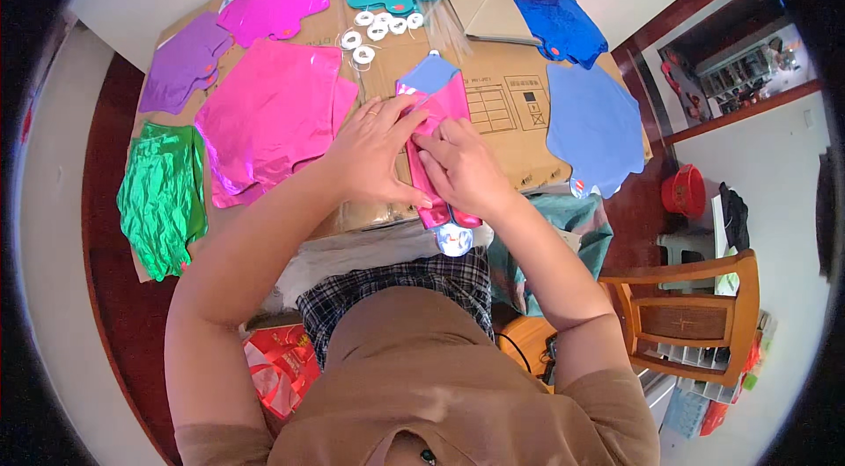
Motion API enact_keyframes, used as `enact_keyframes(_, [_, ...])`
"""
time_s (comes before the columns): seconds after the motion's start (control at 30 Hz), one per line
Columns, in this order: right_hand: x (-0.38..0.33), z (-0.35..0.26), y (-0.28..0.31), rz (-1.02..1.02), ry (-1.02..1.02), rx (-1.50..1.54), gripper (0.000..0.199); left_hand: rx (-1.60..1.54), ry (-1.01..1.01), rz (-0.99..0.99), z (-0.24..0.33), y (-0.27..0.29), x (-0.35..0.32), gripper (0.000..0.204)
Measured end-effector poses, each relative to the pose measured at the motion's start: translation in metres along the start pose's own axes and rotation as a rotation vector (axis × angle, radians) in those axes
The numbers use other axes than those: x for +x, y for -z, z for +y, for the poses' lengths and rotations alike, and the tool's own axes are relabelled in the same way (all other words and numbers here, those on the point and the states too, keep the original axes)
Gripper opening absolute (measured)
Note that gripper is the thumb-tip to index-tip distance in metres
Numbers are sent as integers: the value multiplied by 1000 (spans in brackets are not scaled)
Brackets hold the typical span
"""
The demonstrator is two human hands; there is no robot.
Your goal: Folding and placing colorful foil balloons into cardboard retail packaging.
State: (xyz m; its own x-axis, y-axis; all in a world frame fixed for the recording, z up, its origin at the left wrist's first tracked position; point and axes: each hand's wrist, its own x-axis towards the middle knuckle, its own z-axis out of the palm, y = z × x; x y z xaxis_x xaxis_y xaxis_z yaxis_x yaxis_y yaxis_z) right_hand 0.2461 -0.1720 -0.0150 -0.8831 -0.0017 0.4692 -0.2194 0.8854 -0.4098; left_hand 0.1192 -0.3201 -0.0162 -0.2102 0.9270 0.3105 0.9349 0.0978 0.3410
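while the folded pink foil balloon (454, 102) lies beneath our hands, we spread the left hand (378, 147) and curl the right hand (462, 165), whose grip we cannot tell.

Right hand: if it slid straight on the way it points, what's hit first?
Probably the left hand: the right hand points up-left over the pink folded piece, with the left fingers just ahead. Height difference unclear.

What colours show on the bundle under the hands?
The folded bundle is mostly pink, with blue at its far end; head view shows it best.
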Motion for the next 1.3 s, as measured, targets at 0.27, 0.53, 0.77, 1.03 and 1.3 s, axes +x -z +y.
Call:
enact_keyframes(0.27, [-7,11,-12,17,35,-31,38,46,-179,51,5,9,7,111])
enact_keyframes(0.53, [-5,18,11,-77,-131,332,40,-125,-142,-1,4,1,3,105])
enact_keyframes(0.77, [-7,41,16,-221,19,-326,74,-44,-191,-41,1,-1,6,97])
enact_keyframes(1.03, [-79,-42,47,-500,-13,-246,78,-67,-184,-92,4,4,3,95])
enact_keyframes(1.3, [-39,11,81,-62,-814,532,42,-16,-134,-103,8,7,2,96])
